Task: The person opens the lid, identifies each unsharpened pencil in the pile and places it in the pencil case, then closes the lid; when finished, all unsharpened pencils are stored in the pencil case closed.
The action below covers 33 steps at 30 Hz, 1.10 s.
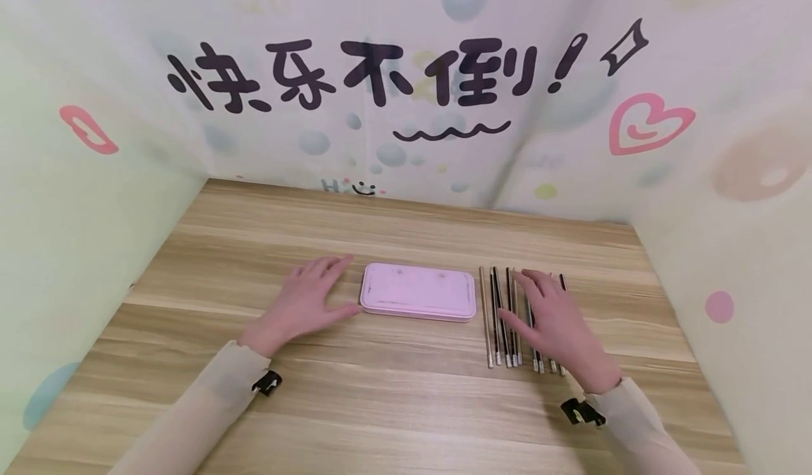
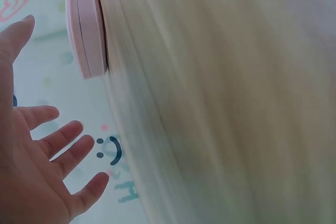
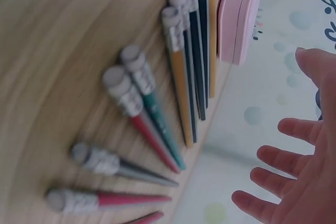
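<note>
A flat pink case [image 1: 417, 290] with rounded corners lies closed on the wooden table. My left hand [image 1: 303, 300] is spread at its left end, thumb tip close to the case's edge, holding nothing. To the right of the case, several eraser-tipped pencils [image 1: 486, 320] lie roughly side by side, erasers toward me. Over the right part of this row hovers my right hand [image 1: 553, 318], its fingers apart and hiding some pencils. In the right wrist view a yellow pencil [image 3: 181, 95], a teal pencil [image 3: 158, 116] and a red pencil [image 3: 148, 136] show, with the palm empty.
The wood-grain table [image 1: 393, 411] meets a printed white backdrop [image 1: 304, 144] at the back. Pale side walls stand at the left and right table edges. Both sleeves carry a dark strap [image 1: 266, 383] near the wrist.
</note>
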### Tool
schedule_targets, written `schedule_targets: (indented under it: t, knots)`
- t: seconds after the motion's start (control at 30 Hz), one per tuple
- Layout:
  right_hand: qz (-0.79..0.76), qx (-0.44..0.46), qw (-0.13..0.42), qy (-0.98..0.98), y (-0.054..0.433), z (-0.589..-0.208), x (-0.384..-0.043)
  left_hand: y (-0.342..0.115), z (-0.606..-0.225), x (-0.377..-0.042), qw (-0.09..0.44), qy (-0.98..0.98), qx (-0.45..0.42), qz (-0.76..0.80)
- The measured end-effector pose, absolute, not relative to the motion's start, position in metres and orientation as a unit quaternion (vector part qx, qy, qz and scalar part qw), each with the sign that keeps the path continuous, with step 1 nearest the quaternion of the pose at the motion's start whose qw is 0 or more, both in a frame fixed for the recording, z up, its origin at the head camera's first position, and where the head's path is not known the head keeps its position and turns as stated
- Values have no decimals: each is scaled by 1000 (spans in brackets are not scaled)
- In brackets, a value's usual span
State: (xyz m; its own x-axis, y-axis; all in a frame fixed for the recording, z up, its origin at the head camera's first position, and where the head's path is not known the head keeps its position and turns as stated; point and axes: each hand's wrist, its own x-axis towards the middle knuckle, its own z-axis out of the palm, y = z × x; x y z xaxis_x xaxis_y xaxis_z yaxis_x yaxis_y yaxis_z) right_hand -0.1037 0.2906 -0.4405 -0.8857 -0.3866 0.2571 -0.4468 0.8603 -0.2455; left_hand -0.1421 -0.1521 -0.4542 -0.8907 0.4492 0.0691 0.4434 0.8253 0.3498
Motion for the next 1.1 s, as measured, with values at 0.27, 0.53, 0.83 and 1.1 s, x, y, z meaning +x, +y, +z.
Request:
schedule_targets:
  t: [0.27, 0.53, 0.83, 1.1]
  knots:
    - [144, 215, 58, -964, 273, -440, -108, -144, -456, -143, 31, 949, 215, 228]
    - [136, 249, 52, -958, 250, -437, -115, -136, -462, -147, 54, 942, 221, 248]
    - [116, 292, 55, -948, 223, -440, -127, -129, -464, -148, 86, 928, 210, 297]
    - [92, 332, 45, -938, 200, -446, -132, -123, -470, -152, 91, 913, 219, 331]
